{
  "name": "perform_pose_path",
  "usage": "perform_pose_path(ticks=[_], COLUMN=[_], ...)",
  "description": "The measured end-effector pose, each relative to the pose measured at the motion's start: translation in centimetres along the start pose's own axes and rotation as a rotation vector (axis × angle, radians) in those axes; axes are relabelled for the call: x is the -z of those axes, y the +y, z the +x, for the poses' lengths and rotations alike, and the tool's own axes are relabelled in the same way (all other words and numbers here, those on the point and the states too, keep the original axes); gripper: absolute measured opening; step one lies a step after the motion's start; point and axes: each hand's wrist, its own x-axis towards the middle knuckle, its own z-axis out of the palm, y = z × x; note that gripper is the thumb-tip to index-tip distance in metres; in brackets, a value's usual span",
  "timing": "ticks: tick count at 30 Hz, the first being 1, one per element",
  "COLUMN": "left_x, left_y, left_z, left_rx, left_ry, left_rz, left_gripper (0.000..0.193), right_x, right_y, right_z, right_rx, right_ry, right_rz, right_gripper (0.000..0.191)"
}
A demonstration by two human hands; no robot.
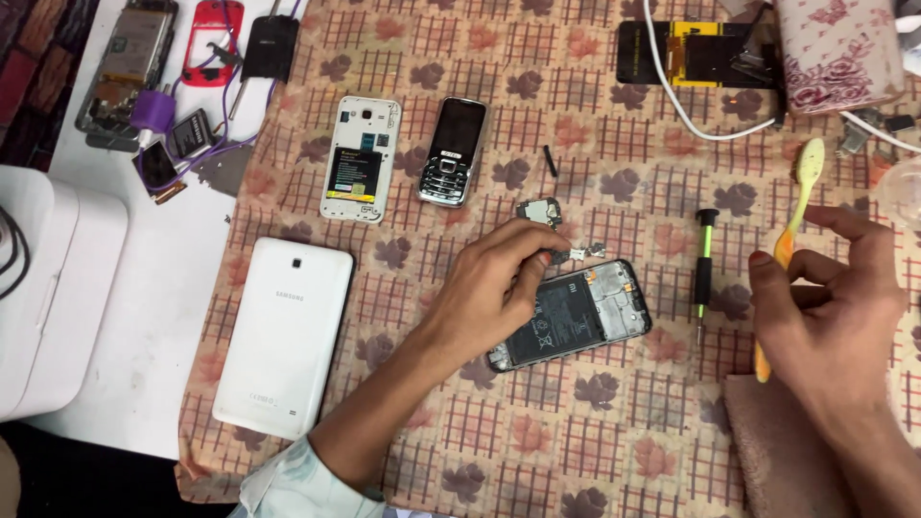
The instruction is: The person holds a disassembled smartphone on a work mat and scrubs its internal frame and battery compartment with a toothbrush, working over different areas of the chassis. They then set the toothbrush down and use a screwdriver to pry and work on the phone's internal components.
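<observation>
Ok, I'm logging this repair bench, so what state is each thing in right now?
Opened phone: back cover off, battery showing, lying flat.
White phone: back cover off, battery showing.
Keypad phone: face up, screen dark.
White tablet: face down, closed.
Screwdriver: lying loose on the cloth.
Toothbrush: held, bristle end up.
Left hand: fingertips at small parts above the opened phone.
Right hand: grip on the toothbrush.

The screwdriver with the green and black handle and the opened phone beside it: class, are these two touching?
Apart. The head view shows a strip of patterned cloth between the screwdriver and the right edge of the opened phone.
</observation>
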Motion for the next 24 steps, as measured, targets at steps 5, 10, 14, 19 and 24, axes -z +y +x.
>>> perform_pose_path(ticks=[5,10,14,19,24], left_x=[1.0,1.3,1.1,0.8,0.6], left_y=[0.2,0.3,0.2,-0.1,-0.1], left_z=[0.4,0.6,0.4,0.3,0.1], left_rx=[0.068,0.12,-0.078,-0.047,-0.025], left_ry=[-0.087,-0.207,-0.192,-0.215,-0.206], left_rz=[-0.077,0.084,0.28,0.271,0.236], left_gripper=[0.022,0.041,0.065,0.043,0.047], right_x=[-0.4,-0.4,0.1,0.5,0.7], right_y=[-0.1,0.0,0.2,0.9,0.9], right_z=[0.1,0.0,0.4,0.6,0.1], right_rx=[-0.051,-0.076,-0.106,0.082,0.29], right_ry=[-0.059,-0.065,-0.118,-0.067,0.03], right_rz=[-0.032,-0.094,-0.238,-0.553,-0.641], right_gripper=[0.044,0.043,0.044,0.039,0.022])
